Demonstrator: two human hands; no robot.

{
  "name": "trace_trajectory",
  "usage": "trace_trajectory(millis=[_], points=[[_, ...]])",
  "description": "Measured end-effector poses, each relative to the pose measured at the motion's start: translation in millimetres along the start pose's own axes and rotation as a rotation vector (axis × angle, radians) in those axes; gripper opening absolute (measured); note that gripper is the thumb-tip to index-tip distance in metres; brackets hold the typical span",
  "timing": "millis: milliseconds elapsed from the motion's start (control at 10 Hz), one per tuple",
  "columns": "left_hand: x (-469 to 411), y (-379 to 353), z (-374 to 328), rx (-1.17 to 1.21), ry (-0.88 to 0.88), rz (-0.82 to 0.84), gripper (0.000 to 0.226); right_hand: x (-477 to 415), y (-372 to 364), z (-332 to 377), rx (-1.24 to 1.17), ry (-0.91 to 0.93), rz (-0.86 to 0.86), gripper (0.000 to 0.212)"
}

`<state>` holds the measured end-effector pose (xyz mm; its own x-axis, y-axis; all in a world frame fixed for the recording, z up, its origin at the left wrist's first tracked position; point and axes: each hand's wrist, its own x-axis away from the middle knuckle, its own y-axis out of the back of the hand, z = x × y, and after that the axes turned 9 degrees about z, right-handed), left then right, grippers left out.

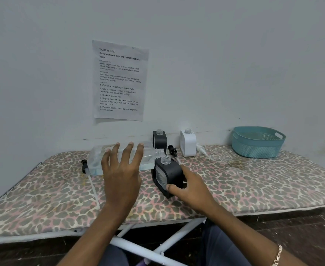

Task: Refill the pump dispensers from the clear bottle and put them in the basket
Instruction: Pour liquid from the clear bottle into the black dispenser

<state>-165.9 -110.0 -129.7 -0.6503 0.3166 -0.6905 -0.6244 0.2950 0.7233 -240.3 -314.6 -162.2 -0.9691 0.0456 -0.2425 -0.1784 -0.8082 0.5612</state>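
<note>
head view: left hand (121,175), fingers spread, grips the tipped clear bottle (98,160) at the black dispenser (169,173) the right hand (192,191) pinches. refilling seems barely begun: two open dispensers (188,144) wait beyond the fingertips, and the basket (253,148) holds none.

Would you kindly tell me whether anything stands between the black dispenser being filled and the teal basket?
Nothing tall. The white pump lies on the ironing board roughly along the way from the black dispenser in the right hand to the teal basket; the white dispenser stands just behind it.
</note>
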Motion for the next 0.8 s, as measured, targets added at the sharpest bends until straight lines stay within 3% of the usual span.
trace_trajectory(millis=[800], points=[[0.0,1.9,-0.4,-0.005,-0.003,0.001,0.081,1.0,0.3,-0.2,-0.023,0.000,0.002,0.044]])
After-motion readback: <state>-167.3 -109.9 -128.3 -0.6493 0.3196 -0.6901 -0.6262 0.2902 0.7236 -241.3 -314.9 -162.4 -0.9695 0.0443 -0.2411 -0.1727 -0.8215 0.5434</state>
